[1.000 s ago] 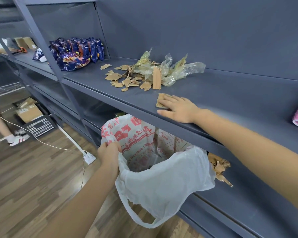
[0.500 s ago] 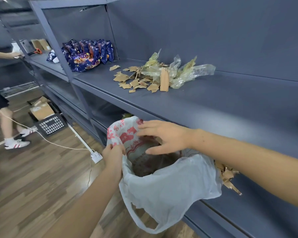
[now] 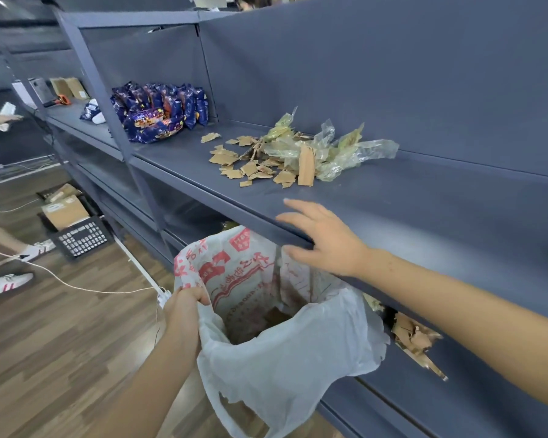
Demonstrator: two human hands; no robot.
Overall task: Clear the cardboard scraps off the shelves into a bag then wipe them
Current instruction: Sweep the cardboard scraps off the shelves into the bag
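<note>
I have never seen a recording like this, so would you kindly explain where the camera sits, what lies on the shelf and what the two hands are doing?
There is no machine here. A person wears one wide-angle camera on the head, looking forward and down, so you see their own two bare arms. The left hand grips the rim of a white plastic bag and holds it open below the grey shelf. The right hand is open and holds nothing, at the shelf's front edge above the bag. On the shelf lie torn cardboard scraps mixed with clear plastic wrapping. Further left stand blue snack packets. A second heap of scraps shows on the shelf below.
</note>
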